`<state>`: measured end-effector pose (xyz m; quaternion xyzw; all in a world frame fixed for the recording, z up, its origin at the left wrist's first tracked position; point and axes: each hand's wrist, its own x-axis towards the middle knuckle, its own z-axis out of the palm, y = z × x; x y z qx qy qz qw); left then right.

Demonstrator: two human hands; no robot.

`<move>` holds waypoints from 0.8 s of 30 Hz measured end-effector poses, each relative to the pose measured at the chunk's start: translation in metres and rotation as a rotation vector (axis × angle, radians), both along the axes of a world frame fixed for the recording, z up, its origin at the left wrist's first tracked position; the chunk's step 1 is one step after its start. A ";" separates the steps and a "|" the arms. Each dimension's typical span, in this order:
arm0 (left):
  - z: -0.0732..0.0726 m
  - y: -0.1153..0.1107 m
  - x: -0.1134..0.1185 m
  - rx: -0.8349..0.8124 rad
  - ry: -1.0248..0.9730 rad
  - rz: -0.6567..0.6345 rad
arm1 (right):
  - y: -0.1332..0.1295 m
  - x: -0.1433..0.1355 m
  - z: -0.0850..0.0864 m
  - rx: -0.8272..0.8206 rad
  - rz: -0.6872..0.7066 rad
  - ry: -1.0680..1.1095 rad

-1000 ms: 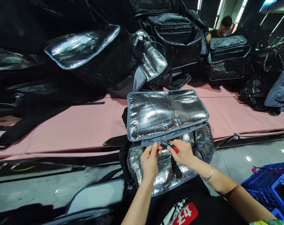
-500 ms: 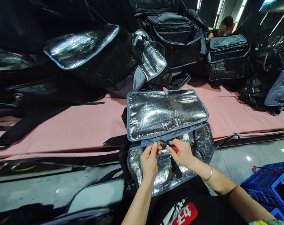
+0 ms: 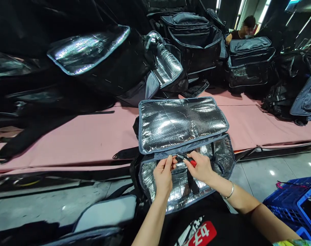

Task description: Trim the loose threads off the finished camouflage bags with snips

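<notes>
Fingers (image 3: pixel 195 157) (R) hold snips (image 3: pixel 193 163) crosswise, ptg L.

A black foil-lined bag (image 3: pixel 179 196) sits open at the centre and lower centre of the frame, its crinkled silver inside facing up. Its oblong lid (image 3: pixel 183 124), edged in grey-blue binding, is folded back toward the frame's top. A black strap (image 3: pixel 193 183) crosses the lining. Small red-handled snips (image 3: pixel 193 163) point leftward just below the lid's lower edge.
</notes>
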<state>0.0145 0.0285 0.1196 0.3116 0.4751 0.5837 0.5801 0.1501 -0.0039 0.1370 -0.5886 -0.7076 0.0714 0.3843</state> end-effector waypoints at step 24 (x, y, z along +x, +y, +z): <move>0.001 -0.002 0.000 0.002 0.027 -0.001 | -0.001 0.000 0.004 -0.039 -0.013 -0.072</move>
